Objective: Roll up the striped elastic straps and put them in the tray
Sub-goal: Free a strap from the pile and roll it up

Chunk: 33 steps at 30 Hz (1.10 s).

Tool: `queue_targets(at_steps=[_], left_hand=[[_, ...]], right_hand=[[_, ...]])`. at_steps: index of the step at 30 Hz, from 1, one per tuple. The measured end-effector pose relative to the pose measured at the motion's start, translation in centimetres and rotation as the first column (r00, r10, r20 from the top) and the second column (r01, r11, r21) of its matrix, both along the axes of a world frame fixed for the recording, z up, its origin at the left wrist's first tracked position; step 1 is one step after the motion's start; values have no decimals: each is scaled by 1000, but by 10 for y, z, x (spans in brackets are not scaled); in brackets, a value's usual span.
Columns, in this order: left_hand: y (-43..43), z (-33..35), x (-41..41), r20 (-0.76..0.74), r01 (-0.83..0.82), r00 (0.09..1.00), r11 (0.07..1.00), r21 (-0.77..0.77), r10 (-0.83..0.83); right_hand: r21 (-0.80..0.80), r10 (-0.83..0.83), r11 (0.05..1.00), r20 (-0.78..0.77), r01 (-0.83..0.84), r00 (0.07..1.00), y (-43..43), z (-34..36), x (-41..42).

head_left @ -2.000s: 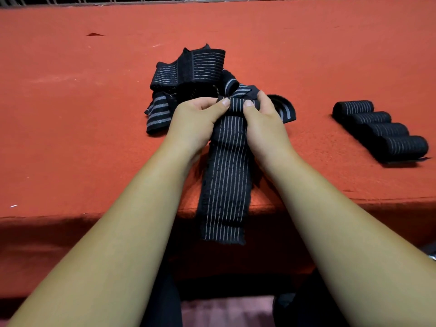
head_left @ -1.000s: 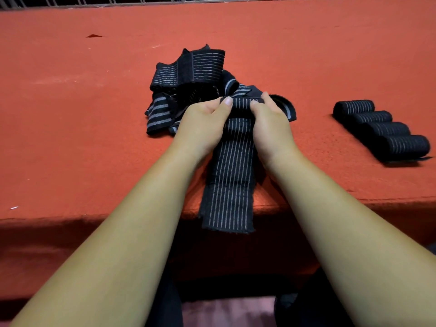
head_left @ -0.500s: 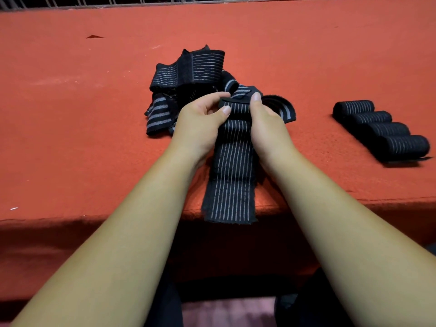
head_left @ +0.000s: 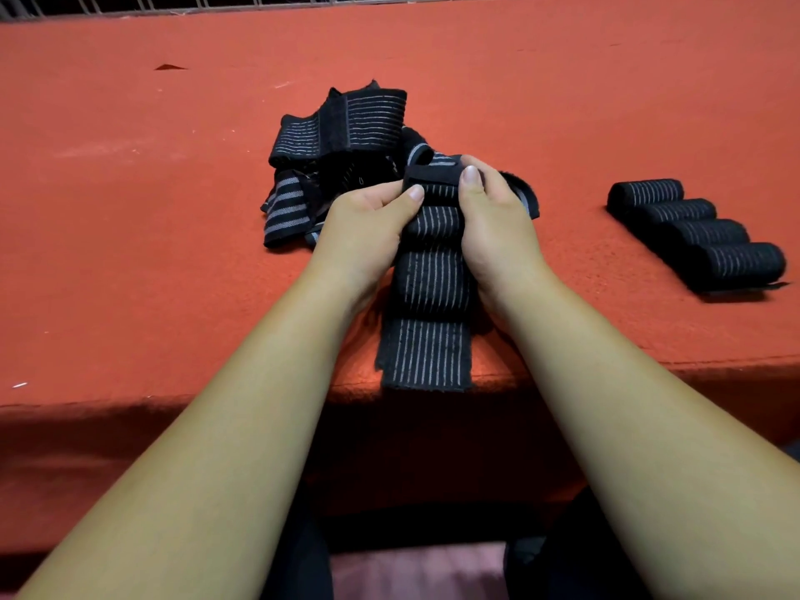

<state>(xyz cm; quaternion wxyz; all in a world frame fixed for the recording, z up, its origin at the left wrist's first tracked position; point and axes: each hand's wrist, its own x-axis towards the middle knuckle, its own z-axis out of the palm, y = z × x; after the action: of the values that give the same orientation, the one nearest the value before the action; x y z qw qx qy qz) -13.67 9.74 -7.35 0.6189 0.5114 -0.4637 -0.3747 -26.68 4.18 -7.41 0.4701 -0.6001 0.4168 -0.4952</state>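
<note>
- Striped elastic strap point(head_left: 426, 352) is lying at lower centre, its loose tail reaching the table point(head_left: 130, 253) edge. It is looking soft, light and stretchy, best taken at both side edges.
- Left hand point(head_left: 368, 227) and right hand point(head_left: 493, 223) are pinching the rolled end point(head_left: 433, 181) between thumbs and curled fingers.
- Tail is showing shorter than a second ago.
- Loose straps point(head_left: 337, 136) are heaping behind, upper centre; finished rolls point(head_left: 697, 236) are lying at right.

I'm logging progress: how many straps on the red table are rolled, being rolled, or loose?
Finished rolls: 4
Strap being rolled: 1
Loose heap: 1, its straps too tangled to count
Total: 5 countable straps plus 1 heap
</note>
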Motion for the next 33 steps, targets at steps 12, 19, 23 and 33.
queue_targets(at_steps=[12, 19, 23, 33], left_hand=[[2, -3, -8, 1, 31, 1000, 994, 102, -32], [8, 3, -9, 24, 21, 999, 974, 228, -27], [11, 8, -13, 14, -32, 999, 970, 240, 30], [14, 13, -14, -2, -11, 1000, 969, 245, 12]], right_hand=[[3, -33, 999, 65, 33, 997, -2, 3, -2], [-55, -24, 998, 99, 29, 995, -1, 0, 0], [-86, 28, 996, 102, -19, 994, -1, -5, 0], [-99, 48, 994, 129, -35, 990, -7, -11, 3]])
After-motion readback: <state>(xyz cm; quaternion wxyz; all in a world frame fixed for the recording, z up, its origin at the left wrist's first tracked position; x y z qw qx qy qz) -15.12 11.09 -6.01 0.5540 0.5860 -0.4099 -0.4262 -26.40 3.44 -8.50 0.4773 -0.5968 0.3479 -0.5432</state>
